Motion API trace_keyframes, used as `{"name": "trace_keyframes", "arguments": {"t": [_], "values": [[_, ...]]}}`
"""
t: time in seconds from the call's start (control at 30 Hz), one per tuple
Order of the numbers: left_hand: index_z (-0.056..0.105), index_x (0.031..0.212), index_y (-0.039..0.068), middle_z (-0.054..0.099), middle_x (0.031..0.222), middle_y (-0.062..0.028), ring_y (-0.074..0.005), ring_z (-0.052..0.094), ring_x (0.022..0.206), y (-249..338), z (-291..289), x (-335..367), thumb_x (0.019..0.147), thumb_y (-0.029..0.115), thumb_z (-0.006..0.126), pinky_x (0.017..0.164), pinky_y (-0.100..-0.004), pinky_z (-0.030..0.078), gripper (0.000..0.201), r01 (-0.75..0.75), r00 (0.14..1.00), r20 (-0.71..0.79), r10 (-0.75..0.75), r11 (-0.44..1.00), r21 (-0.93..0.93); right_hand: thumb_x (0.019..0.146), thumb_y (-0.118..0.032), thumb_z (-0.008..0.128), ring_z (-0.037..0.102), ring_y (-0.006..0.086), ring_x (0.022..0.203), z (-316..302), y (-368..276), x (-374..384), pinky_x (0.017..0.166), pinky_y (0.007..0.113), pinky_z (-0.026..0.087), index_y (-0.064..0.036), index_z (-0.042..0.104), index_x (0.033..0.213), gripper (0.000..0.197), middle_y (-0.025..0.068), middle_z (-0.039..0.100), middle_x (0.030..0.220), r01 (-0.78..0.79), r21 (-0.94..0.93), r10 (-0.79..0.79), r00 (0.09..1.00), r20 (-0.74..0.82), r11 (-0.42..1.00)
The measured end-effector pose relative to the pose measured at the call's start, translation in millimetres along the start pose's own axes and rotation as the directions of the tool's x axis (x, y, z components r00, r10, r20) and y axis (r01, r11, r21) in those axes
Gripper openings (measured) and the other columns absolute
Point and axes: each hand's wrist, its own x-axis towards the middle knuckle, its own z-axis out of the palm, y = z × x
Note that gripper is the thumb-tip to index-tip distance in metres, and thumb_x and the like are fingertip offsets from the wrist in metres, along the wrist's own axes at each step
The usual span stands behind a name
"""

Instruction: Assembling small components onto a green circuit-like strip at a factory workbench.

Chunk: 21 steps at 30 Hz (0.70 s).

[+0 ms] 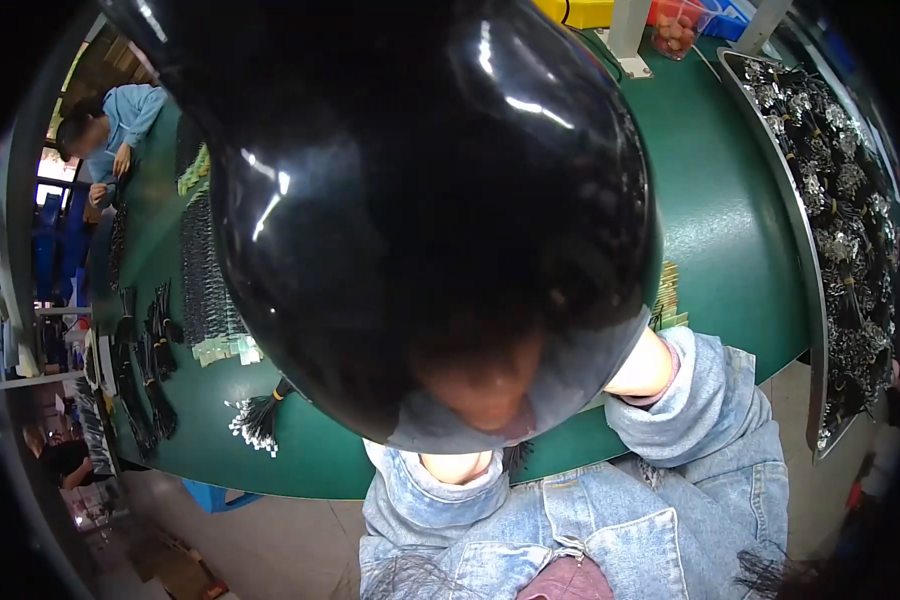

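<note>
A large, glossy black rounded housing (440, 200) stands close in front of me and covers the middle of the view. My left wrist (456, 467) and my right wrist (642, 368), in rolled denim sleeves, go in behind it. Both hands and whatever they touch are hidden there. A bundle of black cables with pale ends (260, 420) lies on the green table (725, 210), to the left of my left wrist. Just above my right sleeve, a stack of thin yellowish strips (669, 300) shows partly from behind the housing.
A metal tray (815, 300) heaped with black cables and silvery connectors stands along the right edge. Further cable bundles (155, 345) and rows of dark strips (205, 270) lie at left. A clear tub (678, 28) stands at the back. A person in light blue (120, 125) sits far left.
</note>
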Motion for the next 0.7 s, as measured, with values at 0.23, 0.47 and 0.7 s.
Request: {"name": "trace_keyframes", "arguments": {"t": [0.23,0.47,0.7], "values": [[0.054,0.102,-0.003,0.062,0.089,-0.0108,-0.0185,0.061,0.080,-2.6,4.5,0.1,0.071,-0.006,0.060,0.076,-0.0298,0.047,0.031,-0.144,0.990,0.025,0.142,0.981,0.132,0.076,-0.009,0.066,0.060,0.0144,0.077,1.0,24.0,-8.0,0.067,0.026,0.048,0.0015,0.063,0.087,0.016,0.0081,0.062,0.086,-0.069,0.231,0.067,0.998,0.017,0.971],[0.053,0.105,-0.003,0.062,0.095,-0.0112,-0.0182,0.061,0.084,-0.9,6.2,-4.2,0.074,-0.006,0.059,0.078,-0.0297,0.047,0.032,-0.097,0.993,-0.059,0.098,0.995,0.020,0.078,-0.005,0.064,0.059,0.0145,0.082,3.0,30.2,-5.0,0.072,0.025,0.048,0.0024,0.061,0.090,0.015,0.0088,0.062,0.087,-0.067,0.260,0.056,0.997,0.049,0.963],[0.051,0.109,-0.004,0.061,0.097,-0.0126,-0.0202,0.061,0.087,-2.9,7.8,-2.8,0.075,-0.005,0.056,0.080,-0.0310,0.047,0.034,-0.061,0.997,-0.057,0.060,0.998,-0.021,0.078,-0.005,0.064,0.058,0.0127,0.084,4.8,31.4,-8.2,0.075,0.025,0.047,0.0016,0.059,0.095,0.019,0.0075,0.061,0.089,-0.120,0.405,0.107,0.993,0.053,0.907]]}}
